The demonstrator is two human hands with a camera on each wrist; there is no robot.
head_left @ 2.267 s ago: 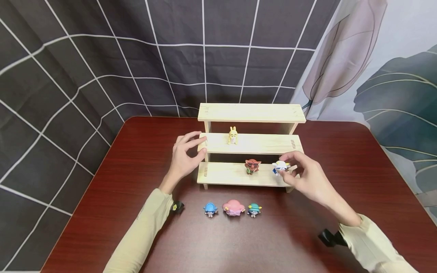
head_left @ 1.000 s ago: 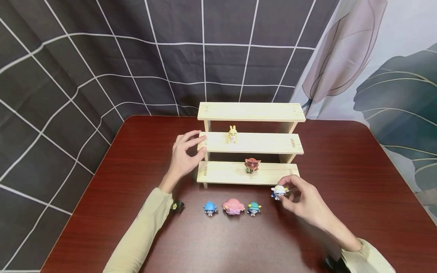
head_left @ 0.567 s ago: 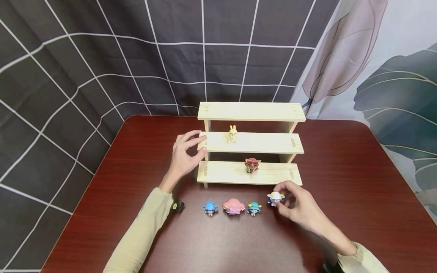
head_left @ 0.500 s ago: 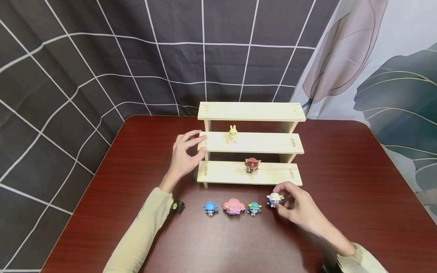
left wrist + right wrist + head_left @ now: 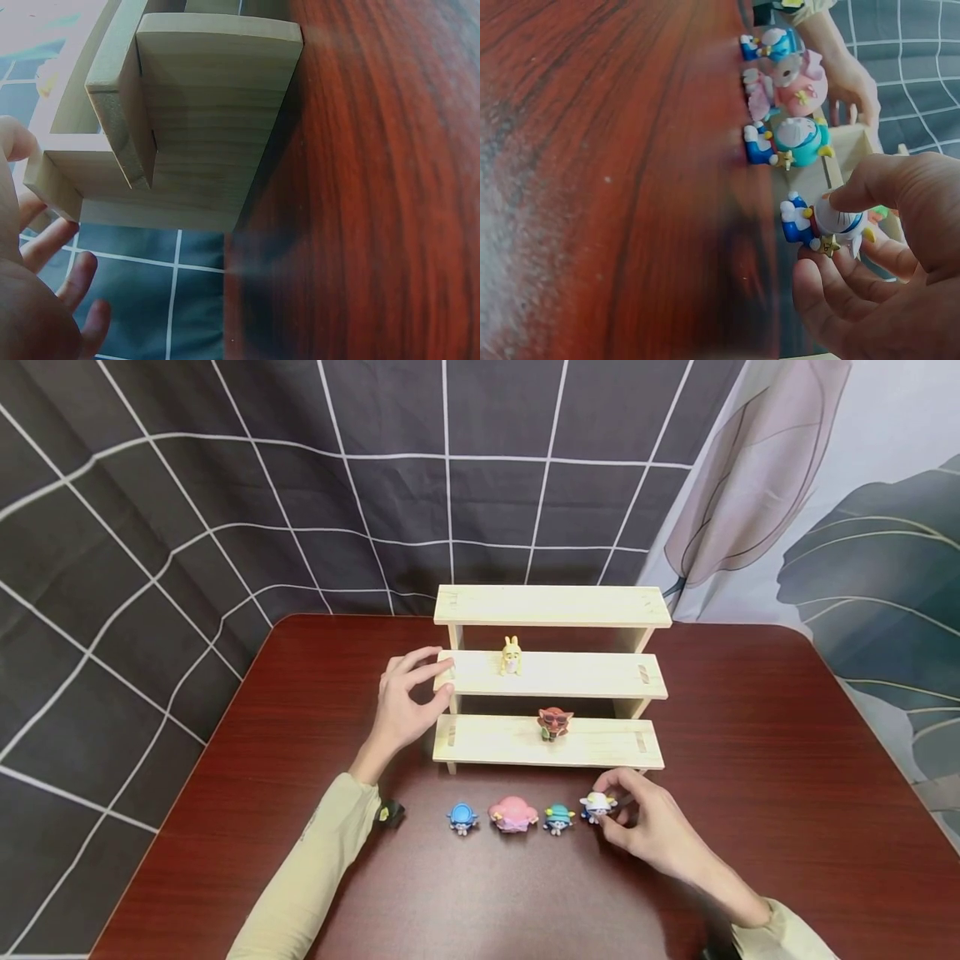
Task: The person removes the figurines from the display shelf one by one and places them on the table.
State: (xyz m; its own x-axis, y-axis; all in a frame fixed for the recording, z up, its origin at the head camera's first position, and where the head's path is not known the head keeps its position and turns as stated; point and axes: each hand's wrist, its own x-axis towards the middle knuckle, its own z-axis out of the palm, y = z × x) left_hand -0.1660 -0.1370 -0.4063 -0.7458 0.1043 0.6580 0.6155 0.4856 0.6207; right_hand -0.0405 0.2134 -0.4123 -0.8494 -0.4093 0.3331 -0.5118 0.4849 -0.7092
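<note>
My right hand (image 5: 656, 827) pinches a small Doraemon-like figurine with a white hat and yellow horns (image 5: 597, 806) between thumb and fingers, upright at the table's surface. Left of it stand a teal-hatted figurine (image 5: 557, 819), a pink figurine (image 5: 513, 814) and a blue-hatted figurine (image 5: 462, 817) in a row. With thumb and fingers, my left hand (image 5: 405, 706) holds the left end of the middle board of a three-tier wooden shelf (image 5: 585, 675). In the left wrist view, fingers (image 5: 52, 244) lie around that board's end.
A yellow rabbit figurine (image 5: 512, 657) stands on the middle tier. On the bottom tier stands a reddish fox figurine with dark glasses (image 5: 554, 724). The red-brown table (image 5: 315, 677) meets a dark checked curtain (image 5: 390, 493) behind.
My right hand has brought the white-hatted figurine off the right end of the bottom tier, toward me and left, down beside the teal-hatted figurine. The left hand stays put.
</note>
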